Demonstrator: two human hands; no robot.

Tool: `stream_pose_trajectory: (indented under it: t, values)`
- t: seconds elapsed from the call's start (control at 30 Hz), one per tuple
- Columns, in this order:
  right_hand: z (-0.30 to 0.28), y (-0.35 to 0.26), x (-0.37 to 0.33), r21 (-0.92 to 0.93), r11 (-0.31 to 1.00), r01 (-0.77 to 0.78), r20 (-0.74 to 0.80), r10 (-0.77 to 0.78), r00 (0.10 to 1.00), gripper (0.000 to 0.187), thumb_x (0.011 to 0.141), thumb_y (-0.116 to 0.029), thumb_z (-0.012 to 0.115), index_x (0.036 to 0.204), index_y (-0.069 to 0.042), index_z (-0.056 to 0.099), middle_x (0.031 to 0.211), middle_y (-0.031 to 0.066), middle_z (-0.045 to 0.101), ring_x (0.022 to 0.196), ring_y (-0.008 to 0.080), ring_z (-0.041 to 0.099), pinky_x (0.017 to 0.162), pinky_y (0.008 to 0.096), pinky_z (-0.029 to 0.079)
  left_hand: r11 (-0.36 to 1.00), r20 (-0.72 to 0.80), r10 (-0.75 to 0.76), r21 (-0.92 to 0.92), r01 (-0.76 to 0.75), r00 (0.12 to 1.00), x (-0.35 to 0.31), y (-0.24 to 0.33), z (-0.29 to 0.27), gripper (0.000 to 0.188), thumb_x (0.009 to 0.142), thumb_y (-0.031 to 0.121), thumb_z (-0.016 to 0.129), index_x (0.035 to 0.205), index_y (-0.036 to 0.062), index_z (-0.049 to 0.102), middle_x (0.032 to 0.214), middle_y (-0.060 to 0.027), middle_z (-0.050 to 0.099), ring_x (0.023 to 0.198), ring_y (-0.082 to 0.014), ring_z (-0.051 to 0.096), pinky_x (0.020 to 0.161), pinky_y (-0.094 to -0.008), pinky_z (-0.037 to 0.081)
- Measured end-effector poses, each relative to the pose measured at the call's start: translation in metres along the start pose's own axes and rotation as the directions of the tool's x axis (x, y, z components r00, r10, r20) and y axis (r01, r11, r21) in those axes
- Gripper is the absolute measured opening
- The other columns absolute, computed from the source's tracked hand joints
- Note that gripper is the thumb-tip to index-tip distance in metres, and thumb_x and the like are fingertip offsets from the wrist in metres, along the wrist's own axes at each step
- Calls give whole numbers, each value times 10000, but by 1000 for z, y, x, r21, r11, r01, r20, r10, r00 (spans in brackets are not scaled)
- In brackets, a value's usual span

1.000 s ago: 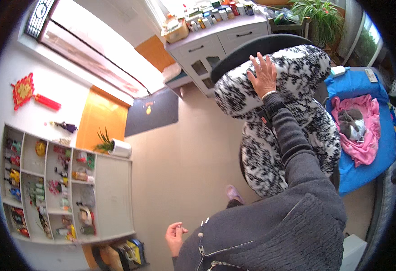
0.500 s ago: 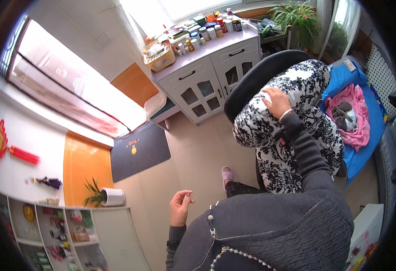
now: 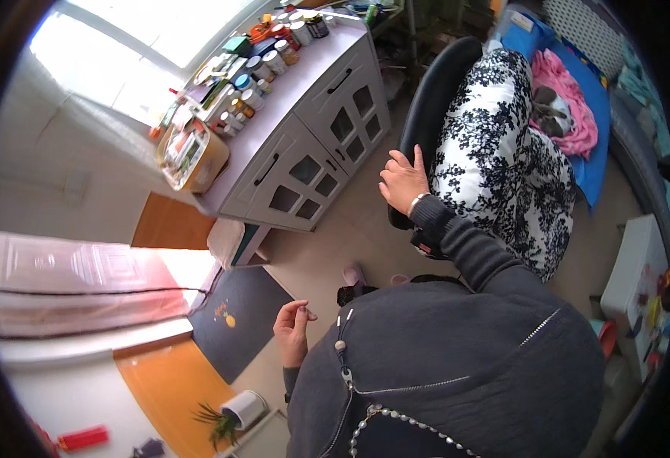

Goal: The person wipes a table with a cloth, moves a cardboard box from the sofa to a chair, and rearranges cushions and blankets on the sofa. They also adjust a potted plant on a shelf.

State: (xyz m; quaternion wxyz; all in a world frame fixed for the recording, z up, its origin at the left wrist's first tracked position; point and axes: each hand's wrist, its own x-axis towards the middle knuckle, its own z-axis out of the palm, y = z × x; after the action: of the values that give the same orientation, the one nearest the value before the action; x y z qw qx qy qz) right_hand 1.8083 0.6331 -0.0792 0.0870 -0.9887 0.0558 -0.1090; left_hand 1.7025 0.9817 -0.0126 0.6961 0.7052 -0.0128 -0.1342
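A black chair (image 3: 425, 99) stands to the front right, with a white cloth patterned in black foliage (image 3: 481, 114) draped over it. My right hand (image 3: 405, 182) rests at the chair's black edge beside the cloth, its fingers spread and holding nothing. A pale bracelet circles that wrist. Low on the left, my left hand (image 3: 292, 330) hangs beside my body with fingers loosely curled toward the thumb. Nothing shows in it, and it touches nothing.
A white cabinet (image 3: 274, 191) carries several bottles and a yellow basket (image 3: 211, 164). A small grey-and-white animal (image 3: 552, 113) lies on a pink blanket (image 3: 579, 137) over blue fabric. A dark mat (image 3: 235, 320), potted plant (image 3: 245, 408) and white table (image 3: 631, 259) stand around me.
My right hand has slid from the top of the patterned cloth to the chair's near black edge, and its fingers have spread. The view has turned and shifted; my left hand stays low and curled.
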Motion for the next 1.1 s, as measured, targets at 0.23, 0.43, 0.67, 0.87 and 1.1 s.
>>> stream_pose_trajectory:
  t: [0.23,0.43,0.67,0.87,1.1]
  values:
    - [2,-3,1,122,992,20,-202,5,979,105,745,-134,588,825,-107,651,920,-6,564,1211,184,435,1112,571,166,995,308,-53,93,26,950,168,20,-37,136,938,59,539,1033,-14,603,790,-23,588,738,-92,569,708,-221,458]
    - [-8,-12,9,130,991,-44,-162,65,985,57,741,-111,588,766,-111,640,929,-30,571,1209,185,450,1125,562,164,997,603,-42,75,-4,796,308,50,-15,141,941,80,540,1025,-10,609,813,-12,586,737,-81,563,698,-211,450]
    - [-16,-26,22,179,959,-220,-131,245,961,94,726,-65,636,808,-107,657,994,-9,586,1196,201,463,1117,533,226,998,865,-58,46,37,498,425,54,100,137,938,89,554,1024,2,617,834,-13,603,738,-81,567,703,-219,471]
    - [-23,-5,62,294,679,-672,-225,733,642,743,742,-147,701,1397,-93,354,1356,161,361,1263,339,359,1060,437,324,993,946,-113,94,78,302,483,54,209,175,942,145,570,1062,20,597,850,3,599,745,-77,566,717,-228,481]
    - [-19,15,70,371,530,-762,14,818,576,886,763,-182,686,1475,-85,168,1424,207,316,1281,376,359,1046,414,346,988,982,-150,152,-13,114,529,39,343,476,974,217,506,1403,86,347,1312,-92,476,1047,-154,555,805,-284,465]
